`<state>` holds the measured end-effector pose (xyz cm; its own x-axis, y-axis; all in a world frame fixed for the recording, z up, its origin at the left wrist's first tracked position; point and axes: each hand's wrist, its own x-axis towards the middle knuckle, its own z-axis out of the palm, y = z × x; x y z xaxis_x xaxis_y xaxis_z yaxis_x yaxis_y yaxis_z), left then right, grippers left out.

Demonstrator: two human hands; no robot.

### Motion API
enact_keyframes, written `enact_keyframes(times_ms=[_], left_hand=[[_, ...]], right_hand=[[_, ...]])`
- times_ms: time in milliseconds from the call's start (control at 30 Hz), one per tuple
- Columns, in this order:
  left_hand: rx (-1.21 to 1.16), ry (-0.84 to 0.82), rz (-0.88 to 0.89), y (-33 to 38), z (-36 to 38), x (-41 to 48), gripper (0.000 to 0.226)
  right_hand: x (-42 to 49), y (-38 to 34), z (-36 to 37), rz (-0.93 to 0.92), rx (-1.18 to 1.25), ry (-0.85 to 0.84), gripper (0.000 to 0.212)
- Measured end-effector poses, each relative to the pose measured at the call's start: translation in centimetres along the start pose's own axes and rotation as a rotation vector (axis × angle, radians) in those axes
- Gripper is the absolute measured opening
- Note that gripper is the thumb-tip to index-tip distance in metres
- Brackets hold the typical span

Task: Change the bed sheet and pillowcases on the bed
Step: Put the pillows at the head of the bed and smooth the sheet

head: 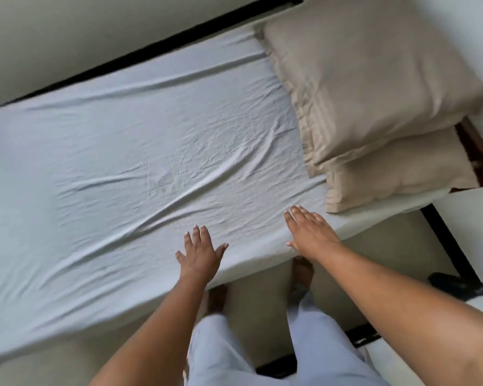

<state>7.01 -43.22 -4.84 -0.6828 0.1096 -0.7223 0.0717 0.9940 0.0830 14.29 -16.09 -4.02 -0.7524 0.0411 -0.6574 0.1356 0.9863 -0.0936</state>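
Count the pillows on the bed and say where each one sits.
2. The upper pillow lies at the head of the bed, overlapping the lower pillow nearer the bed's near edge. None seems hidden.

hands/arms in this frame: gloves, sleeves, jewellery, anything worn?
Both the left hand and right hand are bare: no gloves, rings, watch or bands visible. Forearms are uncovered to the frame edge, no sleeves showing. Lower down, light blue-white trousers and bare feet.

The bed sheet [140, 151] runs off the left edge, and the lower pillow [402, 174] (perhaps half) lies hidden under the upper pillow [374, 79].
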Motion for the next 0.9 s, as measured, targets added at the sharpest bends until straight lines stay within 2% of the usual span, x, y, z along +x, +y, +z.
enact_keyframes(times_ms=[167, 300, 400, 500, 533, 600, 667, 800, 900], left_hand=[[-0.078, 0.019, -0.043, 1.4, 5.4, 3.7, 0.086], [-0.068, -0.041, 0.078, 0.8, 10.3, 6.6, 0.082], [-0.010, -0.055, 0.147, -0.2, 13.6, 6.5, 0.061], [-0.039, 0.140, 0.186, -0.9, 16.3, 6.2, 0.023], [-0.050, 0.199, 0.191, -1.0, 16.5, 6.3, 0.013], [-0.032, 0.250, 0.192, -1.3, 16.5, 6.8, 0.013], [-0.026, 0.254, 0.177, -1.5, 16.4, 7.0, 0.013], [0.027, 0.225, 0.202, -1.6, 16.5, 6.4, 0.021], [0.046, 0.177, 0.227, -1.6, 17.3, 5.6, 0.024]], right_hand=[[5.7, 2.7, 3.3, -0.117, -0.040, -0.016, 0.086], [8.8, 4.1, 7.9, -0.186, -0.078, -0.085, 0.080], [8.7, 5.3, 10.6, -0.261, -0.111, -0.104, 0.053], [8.6, 6.2, 12.8, -0.279, -0.134, 0.009, 0.021], [9.0, 6.3, 13.0, -0.277, -0.143, 0.028, 0.022], [9.7, 6.6, 13.0, -0.273, -0.145, 0.034, 0.025], [10.0, 6.9, 12.6, -0.300, -0.136, 0.024, 0.012], [9.4, 7.2, 11.8, -0.308, -0.133, -0.061, 0.007], [8.3, 7.3, 12.2, -0.277, -0.180, -0.145, 0.018]])
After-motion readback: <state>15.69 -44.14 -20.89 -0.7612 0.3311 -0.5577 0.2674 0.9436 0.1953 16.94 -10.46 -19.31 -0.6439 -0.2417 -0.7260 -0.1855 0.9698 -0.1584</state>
